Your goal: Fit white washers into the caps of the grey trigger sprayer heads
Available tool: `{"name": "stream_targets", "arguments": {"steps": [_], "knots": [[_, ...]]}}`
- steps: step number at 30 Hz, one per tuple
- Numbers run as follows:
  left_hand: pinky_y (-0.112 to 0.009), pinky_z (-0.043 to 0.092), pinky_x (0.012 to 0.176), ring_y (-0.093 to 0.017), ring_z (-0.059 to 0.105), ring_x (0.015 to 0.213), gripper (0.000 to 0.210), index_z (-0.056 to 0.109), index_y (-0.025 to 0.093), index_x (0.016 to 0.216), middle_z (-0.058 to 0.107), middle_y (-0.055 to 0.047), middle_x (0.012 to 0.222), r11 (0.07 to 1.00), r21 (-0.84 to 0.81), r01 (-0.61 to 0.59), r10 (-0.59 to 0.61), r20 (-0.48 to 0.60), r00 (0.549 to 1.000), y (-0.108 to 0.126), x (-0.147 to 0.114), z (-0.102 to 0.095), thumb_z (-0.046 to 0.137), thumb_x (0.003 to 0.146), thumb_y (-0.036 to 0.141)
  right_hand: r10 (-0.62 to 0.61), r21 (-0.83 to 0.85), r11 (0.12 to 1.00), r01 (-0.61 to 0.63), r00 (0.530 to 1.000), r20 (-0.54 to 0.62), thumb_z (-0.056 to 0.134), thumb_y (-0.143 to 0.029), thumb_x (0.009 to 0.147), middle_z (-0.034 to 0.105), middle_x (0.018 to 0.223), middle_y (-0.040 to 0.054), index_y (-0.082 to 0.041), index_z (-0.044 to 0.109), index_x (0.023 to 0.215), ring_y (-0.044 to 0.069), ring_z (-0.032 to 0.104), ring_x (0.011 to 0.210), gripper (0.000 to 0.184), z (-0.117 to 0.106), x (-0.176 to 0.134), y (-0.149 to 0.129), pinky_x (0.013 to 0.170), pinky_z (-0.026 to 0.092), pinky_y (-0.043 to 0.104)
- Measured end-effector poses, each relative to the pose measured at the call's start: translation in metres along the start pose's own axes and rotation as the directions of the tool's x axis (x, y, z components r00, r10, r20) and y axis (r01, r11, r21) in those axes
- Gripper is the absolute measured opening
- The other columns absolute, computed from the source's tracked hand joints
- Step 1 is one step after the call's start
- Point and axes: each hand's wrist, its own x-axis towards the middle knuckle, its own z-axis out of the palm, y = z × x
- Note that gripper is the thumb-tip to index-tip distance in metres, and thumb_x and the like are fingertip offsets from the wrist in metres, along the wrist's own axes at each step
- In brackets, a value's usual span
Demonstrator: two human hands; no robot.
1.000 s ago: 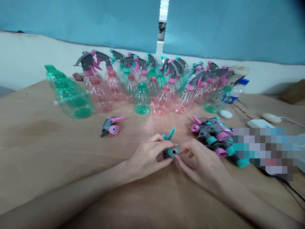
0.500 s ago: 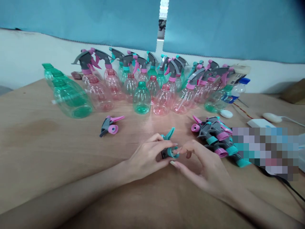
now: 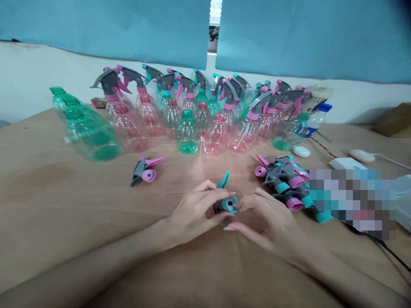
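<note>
- Sprayer with a teal collar is gripped in my left hand, on my side of the green bottle and a little to its right.
- My right hand, farther right of the green bottle, has thumb and forefinger spread, the forefinger close by the collar; I can't tell whether it touches, or whether a tiny part is pinched there.
- My left fingers hold only a short stretch behind the collar, so a sideways push at its mouth could, I judge, twist the sprayer.
- Inside the collar I see a pale ring about a dark hole; if that ring is loose, tipping the mouth down could drop it onto the surface.
- The pile, right of the green bottle and nearer me, lies near my right knuckles; a careless sweep could scatter it.
- The green bottle stands uncapped, and I make out no liquid inside; the open bottle to its right looks the same.
- Farther right of the green bottle, the pink bottle wears its head, with a tube inside.
- Far right of the green bottle, the blue-capped bottle hides its contents.
</note>
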Motion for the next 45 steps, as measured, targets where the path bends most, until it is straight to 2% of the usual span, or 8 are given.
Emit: {"name": "stream_targets", "arguments": {"steps": [5, 13, 19, 23, 28, 31, 38, 45], "knots": [[-0.031, 0.053, 0.072, -0.018, 0.058, 0.084, 0.033, 0.058, 0.017, 0.113, 0.059, -0.006, 0.090, 1.000, 0.015, -0.015, 0.015, -0.010, 1.000, -0.001, 0.000, 0.001, 0.064, 0.083, 0.029, -0.008, 0.094, 0.996, 0.007, 1.000, 0.014, 0.065, -0.038, 0.081, 0.064, 0.085, 0.0030, -0.020, 0.053, 0.093, 0.017, 0.057, 0.080, 0.025, 0.000, 0.001, -0.004, 0.068, 0.048, 0.029], [-0.030, 0.054, 0.069, -0.018, 0.058, 0.083, 0.030, 0.059, 0.016, 0.111, 0.063, -0.006, 0.084, 0.997, 0.015, -0.079, 0.079, -0.009, 0.997, 0.002, 0.000, 0.000, 0.063, 0.084, 0.028, -0.028, -0.074, 0.997, 0.027, 1.000, -0.008, 0.063, -0.039, 0.083, 0.066, 0.086, 0.0050, -0.018, 0.053, 0.094, 0.019, 0.055, 0.077, 0.026, 0.006, 0.001, 0.000, 0.064, 0.046, 0.031], [-0.031, 0.053, 0.075, -0.018, 0.057, 0.087, 0.035, 0.058, 0.016, 0.114, 0.065, -0.007, 0.093, 0.994, 0.040, -0.106, 0.108, -0.039, 0.993, -0.001, 0.001, 0.000, 0.067, 0.081, 0.022, -0.029, 0.096, 0.995, 0.025, 0.999, 0.037, 0.062, -0.039, 0.083, 0.065, 0.087, 0.0047, -0.018, 0.053, 0.100, 0.018, 0.057, 0.078, 0.029, 0.007, 0.001, -0.001, 0.069, 0.049, 0.032], [-0.030, 0.053, 0.074, -0.017, 0.057, 0.086, 0.033, 0.058, 0.018, 0.114, 0.067, -0.005, 0.096, 0.995, 0.045, -0.090, 0.093, -0.063, 0.994, 0.000, 0.003, 0.000, 0.066, 0.081, 0.020, 0.036, 0.131, 0.991, -0.032, 0.999, -0.031, 0.063, -0.035, 0.083, 0.066, 0.096, 0.0045, -0.020, 0.054, 0.106, 0.018, 0.059, 0.086, 0.029, 0.006, 0.002, 0.002, 0.074, 0.050, 0.032], [-0.031, 0.053, 0.076, -0.016, 0.056, 0.086, 0.030, 0.058, 0.020, 0.113, 0.068, -0.004, 0.098, 0.992, 0.097, -0.082, 0.088, -0.059, 0.994, 0.003, 0.006, -0.002, 0.064, 0.083, 0.019, 0.192, 0.220, 0.964, -0.152, 0.966, -0.172, 0.054, -0.029, 0.088, 0.064, 0.080, 0.0017, -0.019, 0.056, 0.090, 0.013, 0.059, 0.065, 0.010, 0.002, 0.003, 0.010, 0.059, 0.050, 0.026], [-0.032, 0.052, 0.078, -0.017, 0.056, 0.090, 0.028, 0.059, 0.021, 0.112, 0.067, -0.004, 0.099, 0.989, 0.143, -0.044, 0.051, -0.040, 0.998, -0.001, 0.011, -0.001, 0.062, 0.085, 0.020, 0.168, 0.225, 0.968, -0.107, 0.947, -0.272, 0.054, -0.027, 0.087, 0.060, 0.072, 0.0003, -0.019, 0.053, 0.083, 0.013, 0.058, 0.063, 0.008, -0.002, 0.002, 0.007, 0.056, 0.048, 0.025], [-0.033, 0.050, 0.082, -0.019, 0.053, 0.096, 0.030, 0.058, 0.020, 0.114, 0.065, -0.004, 0.100, 0.986, 0.149, -0.080, 0.083, -0.014, 0.996, -0.016, 0.061, 0.026, 0.062, 0.084, 0.020, -0.030, 0.258, 0.962, 0.093, 0.971, -0.238, 0.053, -0.025, 0.087, 0.055, 0.064, -0.0013, -0.019, 0.049, 0.076, 0.010, 0.052, 0.056, 0.013, -0.001, 0.002, -0.007, 0.052, 0.043, 0.023], [-0.043, 0.042, 0.096, -0.021, 0.047, 0.108, 0.043, 0.044, 0.022, 0.131, 0.059, -0.004, 0.125, 0.952, 0.209, -0.223, 0.211, 0.077, 0.974, -0.017, 0.112, 0.046, 0.053, 0.089, 0.016, 0.016, 0.275, 0.960, 0.057, 0.966, -0.259, 0.057, -0.031, 0.086, 0.058, 0.068, -0.0004, -0.019, 0.051, 0.078, 0.011, 0.054, 0.061, 0.015, 0.000, 0.005, 0.005, 0.058, 0.045, 0.025]]}}
